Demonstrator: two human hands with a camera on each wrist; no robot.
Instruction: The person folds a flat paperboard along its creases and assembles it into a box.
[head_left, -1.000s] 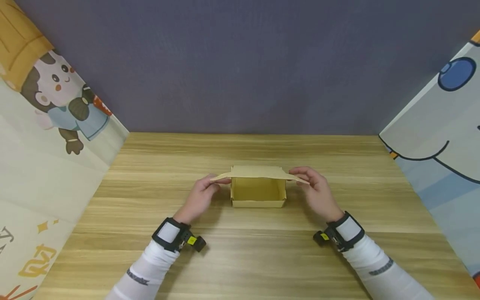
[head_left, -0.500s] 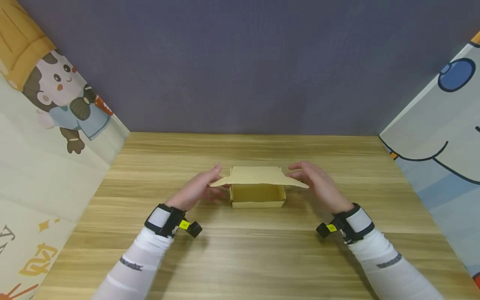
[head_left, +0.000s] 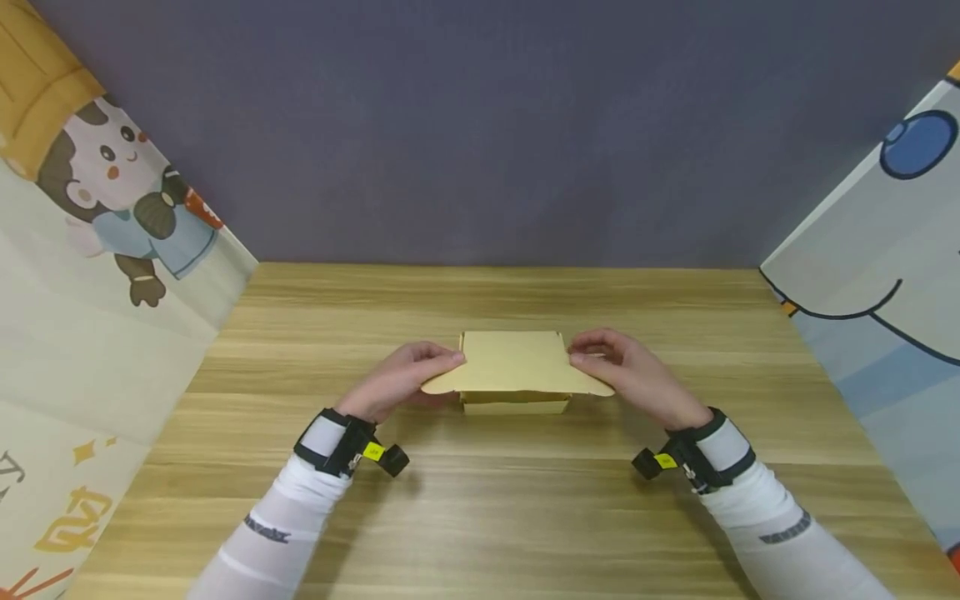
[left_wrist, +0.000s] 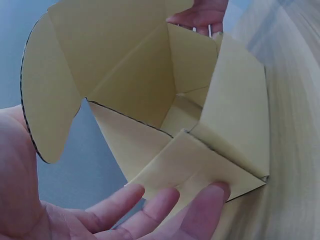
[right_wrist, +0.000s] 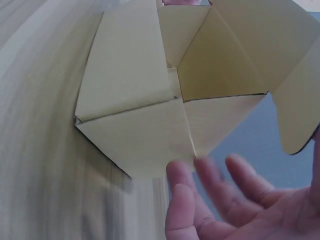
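Note:
A small plain cardboard box (head_left: 516, 407) stands in the middle of the table, its hinged lid (head_left: 517, 358) tilted forward over a partly uncovered front. Rounded flaps stick out at both ends of the lid, one being the left flap (left_wrist: 47, 90). My left hand (head_left: 405, 377) lays its thumb on the lid's left edge, while its extended fingers (left_wrist: 155, 205) touch the side wall. Opposite it, my right hand (head_left: 633, 373) has its thumb at the lid's right edge. Its fingers (right_wrist: 215, 182) are loosely bent close beside the right wall. Inside the box, bare cardboard shows.
The wood-grain table (head_left: 480, 517) extends around the box. A dark blue-grey wall (head_left: 480, 133) rises behind it, with cartoon-printed panels (head_left: 112, 200) at the sides. Each wrist wears a black strap with a small camera (head_left: 393, 460).
The lid has swung forward and down, covering more of the opening. Both thumbs have come onto its side edges from above; the box has stayed in place.

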